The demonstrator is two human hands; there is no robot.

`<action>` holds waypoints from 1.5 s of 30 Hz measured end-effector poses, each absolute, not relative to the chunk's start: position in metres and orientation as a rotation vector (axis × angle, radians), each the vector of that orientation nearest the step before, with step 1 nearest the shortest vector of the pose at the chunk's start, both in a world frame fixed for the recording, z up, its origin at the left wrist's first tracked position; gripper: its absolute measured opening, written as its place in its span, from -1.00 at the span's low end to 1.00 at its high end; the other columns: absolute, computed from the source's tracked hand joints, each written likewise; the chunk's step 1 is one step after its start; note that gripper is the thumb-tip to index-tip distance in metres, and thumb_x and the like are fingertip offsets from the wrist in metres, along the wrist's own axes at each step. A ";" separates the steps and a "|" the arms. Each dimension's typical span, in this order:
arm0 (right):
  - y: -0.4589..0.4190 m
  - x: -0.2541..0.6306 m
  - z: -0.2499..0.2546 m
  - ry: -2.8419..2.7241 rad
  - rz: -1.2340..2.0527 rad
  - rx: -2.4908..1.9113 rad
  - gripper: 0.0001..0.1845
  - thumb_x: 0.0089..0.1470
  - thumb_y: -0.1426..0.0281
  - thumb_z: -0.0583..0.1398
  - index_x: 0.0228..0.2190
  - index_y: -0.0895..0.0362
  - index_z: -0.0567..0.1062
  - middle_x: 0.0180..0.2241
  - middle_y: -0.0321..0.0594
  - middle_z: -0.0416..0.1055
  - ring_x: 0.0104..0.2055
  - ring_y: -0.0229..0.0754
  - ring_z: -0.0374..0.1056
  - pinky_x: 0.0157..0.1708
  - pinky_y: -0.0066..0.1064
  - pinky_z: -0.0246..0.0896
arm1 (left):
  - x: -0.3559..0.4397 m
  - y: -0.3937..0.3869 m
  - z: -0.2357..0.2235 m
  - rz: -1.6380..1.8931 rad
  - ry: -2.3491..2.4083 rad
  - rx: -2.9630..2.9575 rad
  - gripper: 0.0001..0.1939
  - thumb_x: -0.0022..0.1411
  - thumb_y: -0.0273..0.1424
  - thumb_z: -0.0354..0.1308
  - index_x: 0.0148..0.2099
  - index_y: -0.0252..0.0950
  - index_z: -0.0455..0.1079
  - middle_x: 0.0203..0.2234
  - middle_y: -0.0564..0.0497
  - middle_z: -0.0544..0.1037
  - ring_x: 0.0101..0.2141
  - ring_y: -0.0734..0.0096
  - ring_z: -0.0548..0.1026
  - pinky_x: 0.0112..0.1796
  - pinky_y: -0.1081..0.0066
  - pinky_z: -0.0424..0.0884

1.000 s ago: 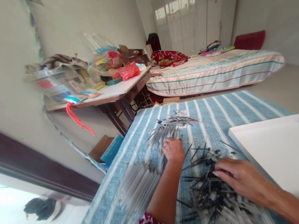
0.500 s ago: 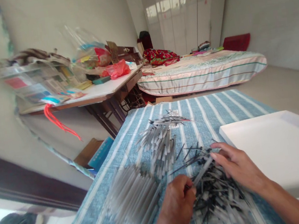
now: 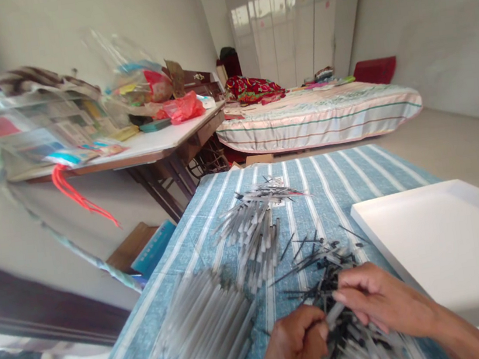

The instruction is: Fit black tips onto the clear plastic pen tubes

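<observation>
A short translucent plastic tube [image 3: 335, 314] spans the gap between my two hands, low over the near part of the table. My left hand [image 3: 293, 343] pinches its lower end, fingers curled in. The upper end is between the thumb and fingers of my right hand [image 3: 376, 298]. Beneath both hands lies a loose heap of black and clear slim plastic pieces [image 3: 353, 341], partly covered by them. To the left, many long translucent tubes [image 3: 210, 324] lie side by side in a bundle, and a second group of tubes [image 3: 257, 248] is farther back.
A shallow white tray [image 3: 452, 251] sits at the right on the blue striped cloth [image 3: 332, 179]. Thin dark pieces [image 3: 267, 190] lie toward the far edge. Beyond are a cluttered desk [image 3: 151, 150] at left and a bed [image 3: 320, 122].
My right hand has moved down and nearer my left, its fingers closing around the tube's upper end. My left hand has shifted slightly right and down, still gripping the tube.
</observation>
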State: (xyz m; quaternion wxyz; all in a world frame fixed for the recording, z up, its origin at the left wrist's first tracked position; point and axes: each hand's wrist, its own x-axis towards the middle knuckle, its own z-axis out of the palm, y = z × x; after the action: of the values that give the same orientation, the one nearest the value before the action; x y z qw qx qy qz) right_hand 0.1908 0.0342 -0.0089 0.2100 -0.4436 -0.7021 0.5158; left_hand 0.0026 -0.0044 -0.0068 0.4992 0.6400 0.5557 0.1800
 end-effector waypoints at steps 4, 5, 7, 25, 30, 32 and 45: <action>0.034 0.192 -0.009 -2.031 1.421 -1.205 -0.52 0.09 0.13 0.03 -0.71 0.15 0.20 -0.78 -0.43 0.15 -0.76 -0.46 0.08 -0.75 -0.67 -0.12 | -0.002 -0.001 -0.001 0.451 1.373 1.700 -0.77 0.11 -0.41 -0.05 -0.51 -0.29 0.36 -0.67 0.14 0.27 -0.59 0.55 0.24 -0.56 0.56 0.08; 0.034 0.192 -0.010 -2.026 1.423 -1.201 -0.51 0.09 0.12 0.03 -0.72 0.15 0.20 -0.78 -0.43 0.14 -0.77 -0.46 0.07 -0.75 -0.67 -0.12 | -0.003 0.000 0.000 0.460 1.375 1.728 -0.78 0.10 -0.42 -0.04 -0.52 -0.29 0.36 -0.68 0.15 0.25 -0.59 0.55 0.23 -0.55 0.56 0.08; 0.034 0.191 -0.012 -2.012 1.437 -1.192 -0.51 0.08 0.12 0.03 -0.72 0.16 0.22 -0.77 -0.42 0.16 -0.76 -0.47 0.07 -0.76 -0.68 -0.12 | -0.003 0.001 0.001 0.472 1.369 1.757 -0.78 0.11 -0.44 -0.04 -0.52 -0.30 0.35 -0.69 0.16 0.22 -0.60 0.56 0.22 -0.54 0.56 0.08; 0.033 0.191 -0.018 -1.894 1.580 -1.209 -0.61 0.12 0.16 -0.01 -0.60 0.16 0.23 -0.67 -0.40 0.28 -0.79 -0.50 0.08 -0.78 -0.67 -0.14 | -0.009 -0.001 -0.008 0.501 1.392 1.871 -0.78 0.12 -0.44 -0.04 -0.50 -0.29 0.36 -0.63 0.10 0.34 -0.56 0.53 0.29 -0.53 0.55 0.09; 0.034 0.192 -0.022 -1.777 1.698 -1.137 -0.71 0.09 0.23 0.04 -0.55 0.17 0.25 -0.62 -0.39 0.32 -0.75 -0.48 0.17 -0.75 -0.68 -0.09 | -0.009 0.001 -0.006 0.479 1.383 1.852 -0.76 0.12 -0.42 -0.04 -0.57 -0.30 0.30 -0.69 0.14 0.21 -0.62 0.56 0.20 -0.58 0.55 0.04; 0.035 0.192 -0.021 -1.746 1.710 -1.100 -0.79 0.08 0.29 0.05 -0.50 0.16 0.26 -0.58 -0.40 0.33 -0.73 -0.47 0.21 -0.72 -0.67 -0.06 | -0.009 0.001 -0.005 0.482 1.378 1.847 -0.75 0.13 -0.43 -0.04 -0.57 -0.30 0.29 -0.69 0.15 0.20 -0.62 0.57 0.19 -0.58 0.55 0.04; 0.033 0.191 -0.016 -1.766 1.701 -1.126 -0.82 0.05 0.27 0.10 -0.42 0.15 0.29 -0.59 -0.43 0.31 -0.71 -0.45 0.22 -0.72 -0.66 -0.03 | -0.006 0.002 -0.005 0.486 1.383 1.792 -0.77 0.09 -0.43 -0.04 -0.55 -0.30 0.34 -0.70 0.14 0.23 -0.60 0.54 0.22 -0.57 0.56 0.07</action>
State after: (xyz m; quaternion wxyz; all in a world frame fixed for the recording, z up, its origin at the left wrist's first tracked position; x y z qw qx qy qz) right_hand 0.1907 0.0332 -0.0164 0.2199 -0.4070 -0.6385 0.6151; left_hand -0.0059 0.0019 -0.0048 0.4015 0.7089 0.5471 0.1922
